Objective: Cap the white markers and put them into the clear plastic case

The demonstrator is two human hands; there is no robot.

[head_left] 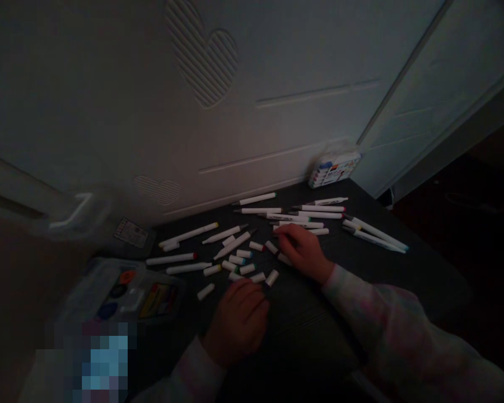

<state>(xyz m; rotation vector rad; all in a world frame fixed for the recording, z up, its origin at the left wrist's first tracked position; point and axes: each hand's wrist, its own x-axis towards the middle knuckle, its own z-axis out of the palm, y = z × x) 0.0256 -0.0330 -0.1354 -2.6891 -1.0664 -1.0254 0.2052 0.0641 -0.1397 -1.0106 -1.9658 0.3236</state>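
The scene is very dim. Several white markers (260,211) lie scattered on a dark table (353,263), along with several loose white caps (247,269) near the middle. My left hand (238,320) rests knuckles up on the table just below the caps, fingers curled under; whether it holds anything is hidden. My right hand (303,249) lies over one marker (282,257), its fingers bent down onto the marker and the caps beside it.
A marker box (334,168) stands at the table's far edge against a white panelled wall. At the left sit a clear plastic case (121,294) with coloured items and a small dark object (130,235). More markers (376,234) lie at the right.
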